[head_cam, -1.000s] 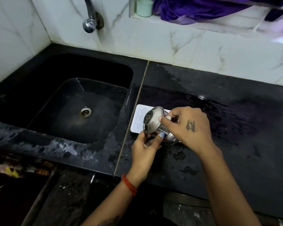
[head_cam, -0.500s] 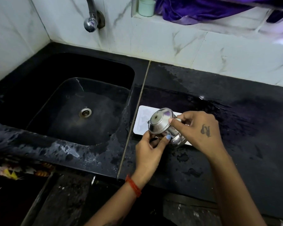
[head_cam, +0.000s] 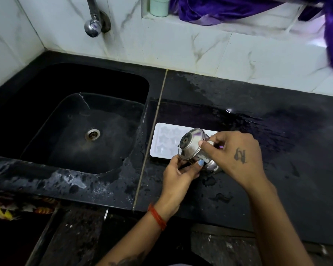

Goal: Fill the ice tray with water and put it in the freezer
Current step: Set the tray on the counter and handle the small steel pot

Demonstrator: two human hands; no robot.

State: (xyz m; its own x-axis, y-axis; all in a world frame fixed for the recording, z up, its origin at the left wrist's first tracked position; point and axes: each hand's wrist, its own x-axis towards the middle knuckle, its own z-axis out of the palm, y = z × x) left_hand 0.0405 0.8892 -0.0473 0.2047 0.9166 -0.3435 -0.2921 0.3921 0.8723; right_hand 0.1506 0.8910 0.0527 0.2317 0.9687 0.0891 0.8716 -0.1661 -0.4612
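Observation:
A white ice tray (head_cam: 162,140) with star-shaped cells lies flat on the wet black counter (head_cam: 277,169), just right of the sink. Over its right half a small steel pot (head_cam: 190,145) is tipped on its side, base facing left. My right hand (head_cam: 233,152) grips the pot from the right and above. My left hand (head_cam: 179,171) holds the pot from below, thumb against its side. The tray's right part is hidden behind pot and hands.
A black sink (head_cam: 75,127) with a steel drain (head_cam: 92,133) lies to the left. A tap (head_cam: 93,25) juts from the marble wall above it. A pale green cup (head_cam: 159,6) and purple cloth (head_cam: 238,8) sit on the ledge behind.
Both hands and the tipped pot have shifted slightly to the right over the tray. The tray itself has stayed in place.

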